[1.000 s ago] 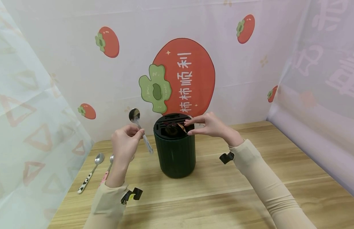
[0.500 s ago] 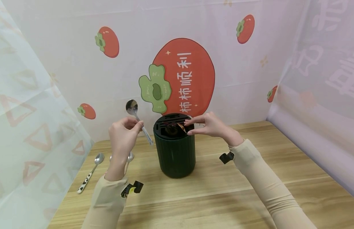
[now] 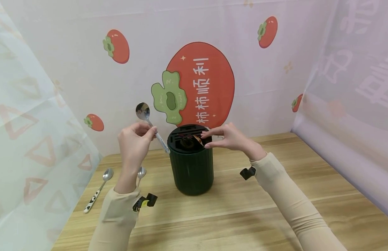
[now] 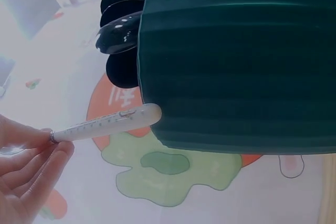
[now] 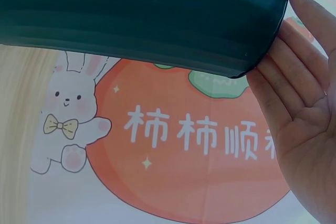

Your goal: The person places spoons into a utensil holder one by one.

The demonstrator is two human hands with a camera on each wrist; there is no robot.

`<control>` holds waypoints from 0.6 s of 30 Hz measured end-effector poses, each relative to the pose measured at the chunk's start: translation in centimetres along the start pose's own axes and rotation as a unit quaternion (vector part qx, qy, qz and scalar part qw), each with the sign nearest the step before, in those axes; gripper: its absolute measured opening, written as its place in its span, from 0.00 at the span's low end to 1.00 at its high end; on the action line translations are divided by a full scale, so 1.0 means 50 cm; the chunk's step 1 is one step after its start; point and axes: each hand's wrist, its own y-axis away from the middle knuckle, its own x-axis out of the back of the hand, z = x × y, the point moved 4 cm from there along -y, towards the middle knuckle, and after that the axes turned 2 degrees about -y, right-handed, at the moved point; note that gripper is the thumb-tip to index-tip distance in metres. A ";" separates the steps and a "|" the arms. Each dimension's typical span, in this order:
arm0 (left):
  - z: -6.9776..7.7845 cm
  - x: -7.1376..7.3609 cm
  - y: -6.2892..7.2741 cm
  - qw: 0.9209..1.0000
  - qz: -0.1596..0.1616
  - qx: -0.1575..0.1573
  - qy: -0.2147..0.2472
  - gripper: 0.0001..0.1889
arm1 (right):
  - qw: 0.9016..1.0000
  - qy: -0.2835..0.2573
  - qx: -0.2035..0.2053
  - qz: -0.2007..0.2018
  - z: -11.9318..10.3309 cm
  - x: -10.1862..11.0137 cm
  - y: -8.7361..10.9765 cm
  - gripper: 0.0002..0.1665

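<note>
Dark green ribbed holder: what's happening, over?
Left hand pinches white-handled metal spoon. Right hand at rim of holder. Possible obstacle: dark rounded utensil heads protruding.

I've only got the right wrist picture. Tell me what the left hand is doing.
Observer: The left hand pinches a white-handled spoon near the top of its handle.
Operator: Tell me which way that spoon points.
Observer: Its bowl is uppermost; the handle slants down toward the dark green holder. I can't tell whether they touch.
Operator: Name something lying on the table outside my picture.
Observer: A spoon with a black-and-white patterned handle lies on the table, left of the holder.
</note>
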 end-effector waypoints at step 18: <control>0.028 -0.018 -0.022 0.999 -0.002 0.009 0.050 0.07 | 1.000 -0.009 -0.002 -0.003 -0.004 0.001 0.001 0.20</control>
